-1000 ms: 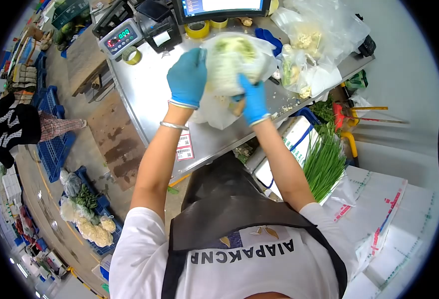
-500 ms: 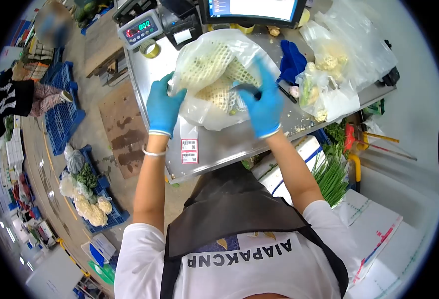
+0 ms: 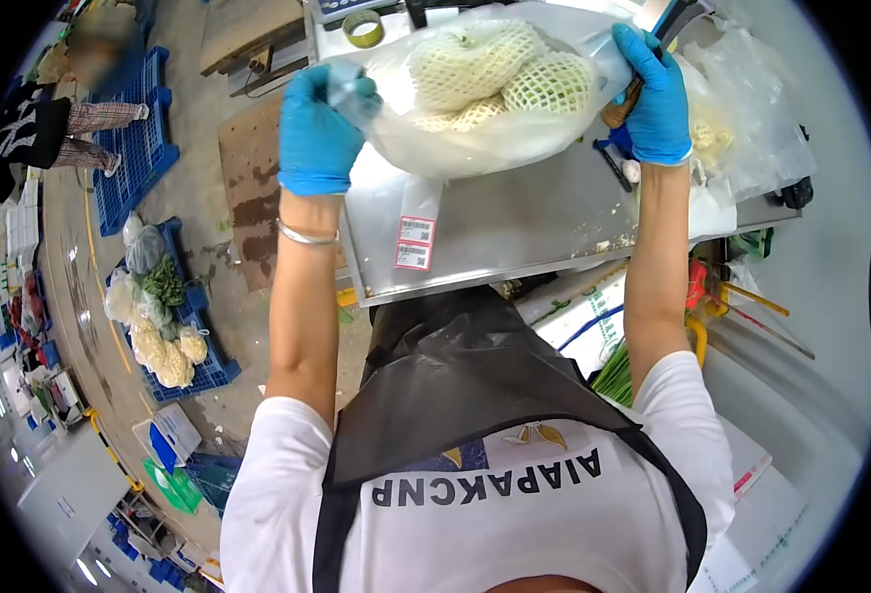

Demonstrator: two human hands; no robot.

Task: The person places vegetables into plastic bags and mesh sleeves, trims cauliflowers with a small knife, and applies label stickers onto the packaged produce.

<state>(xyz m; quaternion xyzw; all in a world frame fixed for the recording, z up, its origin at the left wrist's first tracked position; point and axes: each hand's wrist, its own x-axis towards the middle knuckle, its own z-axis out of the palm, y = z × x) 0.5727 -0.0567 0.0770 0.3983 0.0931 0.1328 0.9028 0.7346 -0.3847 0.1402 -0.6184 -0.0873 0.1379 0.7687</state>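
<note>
A clear plastic bag is stretched between my two hands above the metal table. Inside it are several rounded pieces of produce in white foam nets, one showing pale green through the mesh. My left hand, in a blue glove, is closed on the gathered left end of the bag. My right hand, also gloved in blue, grips the bag's right edge. A dark, narrow object sits by the right fingers; its kind and whether it is held are unclear.
Printed labels lie on the metal table below the bag. A tape roll stands at the back left, and more plastic bags lie on the right. Far left, a person is beside a blue pallet.
My hands have moved apart and away from me, pulling the bag up and wide. My right hand has gone from over the bag's opening to its right edge. The view has shifted.
</note>
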